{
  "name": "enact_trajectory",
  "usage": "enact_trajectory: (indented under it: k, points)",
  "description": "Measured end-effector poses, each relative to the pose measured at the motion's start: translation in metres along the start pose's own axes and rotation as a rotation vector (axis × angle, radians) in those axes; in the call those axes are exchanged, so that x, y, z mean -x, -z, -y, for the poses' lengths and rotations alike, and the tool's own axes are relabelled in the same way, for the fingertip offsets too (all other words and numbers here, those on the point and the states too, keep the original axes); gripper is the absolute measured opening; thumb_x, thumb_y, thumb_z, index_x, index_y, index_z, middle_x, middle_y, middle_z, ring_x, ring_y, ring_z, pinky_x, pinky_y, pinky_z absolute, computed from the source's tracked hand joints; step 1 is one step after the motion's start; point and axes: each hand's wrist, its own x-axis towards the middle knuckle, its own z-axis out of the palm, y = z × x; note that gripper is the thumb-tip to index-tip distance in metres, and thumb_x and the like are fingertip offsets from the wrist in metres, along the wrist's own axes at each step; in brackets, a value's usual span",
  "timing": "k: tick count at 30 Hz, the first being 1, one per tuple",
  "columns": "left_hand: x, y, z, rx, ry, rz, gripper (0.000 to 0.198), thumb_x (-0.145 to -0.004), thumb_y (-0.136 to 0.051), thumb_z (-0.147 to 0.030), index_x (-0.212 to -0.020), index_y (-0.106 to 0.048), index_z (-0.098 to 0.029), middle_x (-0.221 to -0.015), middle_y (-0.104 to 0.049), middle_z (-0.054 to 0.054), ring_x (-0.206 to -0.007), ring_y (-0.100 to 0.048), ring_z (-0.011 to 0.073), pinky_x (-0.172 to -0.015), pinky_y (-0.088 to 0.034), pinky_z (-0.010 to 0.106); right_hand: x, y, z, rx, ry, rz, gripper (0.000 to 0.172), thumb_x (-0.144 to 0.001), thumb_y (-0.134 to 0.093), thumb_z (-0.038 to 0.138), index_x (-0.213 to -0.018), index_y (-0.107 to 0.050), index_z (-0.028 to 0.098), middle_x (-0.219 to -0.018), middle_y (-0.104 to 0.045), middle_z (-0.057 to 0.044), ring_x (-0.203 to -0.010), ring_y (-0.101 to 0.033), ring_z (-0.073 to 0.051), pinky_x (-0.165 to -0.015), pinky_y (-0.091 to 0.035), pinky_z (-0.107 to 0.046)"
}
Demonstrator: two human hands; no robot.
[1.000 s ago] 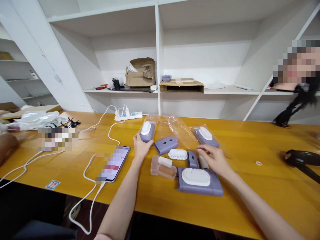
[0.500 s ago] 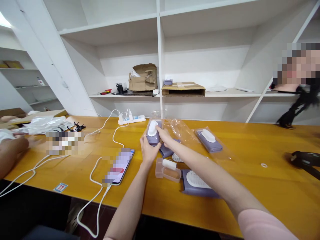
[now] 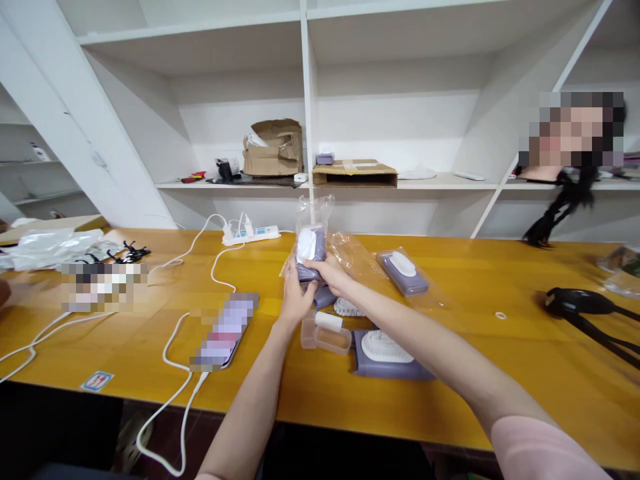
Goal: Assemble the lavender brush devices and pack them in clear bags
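Observation:
My left hand (image 3: 297, 298) is wrapped round the lower left of a bagged brush (image 3: 318, 252), a purple block with a white oval part, in clear plastic. From the right, my right hand (image 3: 331, 275) grips the same brush, its thumb on the front. The brush is held up off the table, and its bag's loose end stands above it. Below my hands lie another purple brush (image 3: 326, 297), partly hidden, and an open clear pinkish case (image 3: 334, 341) with a white piece (image 3: 329, 321) on it. A larger purple brush (image 3: 387, 349), white bristles up, lies partly under my right forearm.
Another bagged brush (image 3: 404, 272) lies to the right, near a small white ring (image 3: 501, 315) and a black strapped object (image 3: 580, 301). At left are a phone (image 3: 227, 333) with a white cable and a power strip (image 3: 253, 235). White shelves (image 3: 440, 180) stand behind. A person is at far right.
Both hands still hold the bagged brush, which has tipped more upright, its bag now standing above it. The view has swung right, and the other person's arm at left has nearly left it.

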Motion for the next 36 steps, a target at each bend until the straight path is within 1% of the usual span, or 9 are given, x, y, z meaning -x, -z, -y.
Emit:
enact_trajectory:
  k: [4, 8, 14, 20, 23, 26, 29, 33, 36]
  points:
    - [-0.002, 0.001, 0.008, -0.031, -0.058, 0.086, 0.059, -0.085, -0.042, -0.026, -0.141, -0.025, -0.015, -0.145, -0.035, 0.013, -0.139, -0.022, 0.0221, -0.113, -0.019, 0.041, 0.006, 0.004, 0.005, -0.004, -0.071, 0.034, 0.025, -0.065, -0.068, 0.014, -0.088, -0.060, 0.018, -0.082, -0.069, -0.002, -0.064, -0.063, -0.014, -0.056, -0.051, -0.025]
    - [-0.003, 0.002, 0.005, -0.071, -0.064, 0.046, 0.056, -0.087, -0.041, -0.028, -0.139, -0.028, -0.013, -0.144, -0.035, 0.015, -0.138, -0.025, 0.0229, -0.112, -0.021, 0.041, 0.008, 0.001, 0.011, 0.017, -0.138, 0.076, 0.025, -0.062, -0.072, 0.015, -0.083, -0.060, 0.017, -0.068, -0.066, 0.000, -0.054, -0.059, -0.013, -0.047, -0.048, -0.024]
    - [-0.001, 0.006, -0.004, -0.193, 0.003, -0.049, 0.051, -0.087, -0.043, -0.028, -0.135, -0.034, -0.015, -0.142, -0.039, 0.015, -0.136, -0.028, 0.0250, -0.111, -0.022, 0.046, 0.006, -0.008, 0.011, 0.047, -0.172, 0.060, 0.029, -0.060, -0.076, 0.021, -0.084, -0.059, 0.019, -0.063, -0.063, 0.003, -0.050, -0.055, -0.010, -0.045, -0.044, -0.021]
    - [-0.001, 0.005, 0.002, -0.074, 0.142, -0.047, 0.056, -0.086, -0.046, -0.030, -0.138, -0.032, -0.015, -0.134, -0.049, 0.016, -0.124, -0.046, 0.0251, -0.103, -0.036, 0.040, 0.007, -0.008, -0.002, 0.044, -0.247, 0.086, 0.016, -0.068, -0.070, 0.023, -0.076, -0.058, 0.016, -0.056, -0.060, 0.000, -0.044, -0.055, -0.012, -0.043, -0.042, -0.023]
    - [0.000, 0.002, 0.003, -0.007, 0.150, -0.097, 0.055, -0.084, -0.048, -0.027, -0.137, -0.035, -0.017, -0.133, -0.051, 0.014, -0.125, -0.046, 0.0255, -0.103, -0.037, 0.041, 0.008, -0.010, -0.003, 0.017, -0.247, 0.089, 0.015, -0.069, -0.067, 0.023, -0.080, -0.059, 0.016, -0.057, -0.061, 0.000, -0.044, -0.055, -0.012, -0.042, -0.042, -0.022]
    - [0.001, 0.001, 0.003, 0.037, 0.102, -0.194, 0.054, -0.083, -0.050, -0.025, -0.135, -0.039, -0.015, -0.138, -0.046, 0.016, -0.128, -0.042, 0.0264, -0.106, -0.033, 0.042, 0.007, -0.013, -0.002, -0.017, -0.224, 0.065, 0.019, -0.068, -0.068, 0.027, -0.082, -0.059, 0.017, -0.055, -0.059, 0.002, -0.044, -0.053, -0.011, -0.040, -0.038, -0.021]
    - [0.001, 0.000, 0.003, 0.066, 0.066, -0.237, 0.050, -0.084, -0.048, -0.026, -0.133, -0.044, -0.016, -0.139, -0.044, 0.015, -0.129, -0.040, 0.0262, -0.107, -0.032, 0.042, 0.007, -0.017, 0.001, -0.075, -0.191, 0.014, 0.019, -0.068, -0.068, 0.027, -0.082, -0.060, 0.016, -0.058, -0.060, 0.001, -0.048, -0.054, -0.011, -0.041, -0.039, -0.021]
    - [0.003, -0.006, -0.005, 0.112, 0.055, -0.190, 0.051, -0.085, -0.046, -0.028, -0.133, -0.043, -0.013, -0.140, -0.043, 0.016, -0.130, -0.039, 0.0264, -0.108, -0.031, 0.042, 0.006, -0.014, 0.003, -0.159, -0.150, -0.110, 0.016, -0.067, -0.064, 0.017, -0.082, -0.058, 0.015, -0.066, -0.063, 0.000, -0.053, -0.056, -0.011, -0.045, -0.043, -0.021]
    - [0.011, -0.008, -0.021, 0.158, -0.011, -0.121, 0.053, -0.083, -0.049, -0.027, -0.133, -0.043, -0.010, -0.141, -0.041, 0.018, -0.132, -0.036, 0.0279, -0.109, -0.029, 0.043, 0.001, 0.000, 0.009, -0.189, -0.136, -0.204, 0.013, -0.066, -0.062, 0.015, -0.077, -0.056, 0.015, -0.061, -0.061, 0.002, -0.051, -0.055, -0.010, -0.044, -0.042, -0.020]
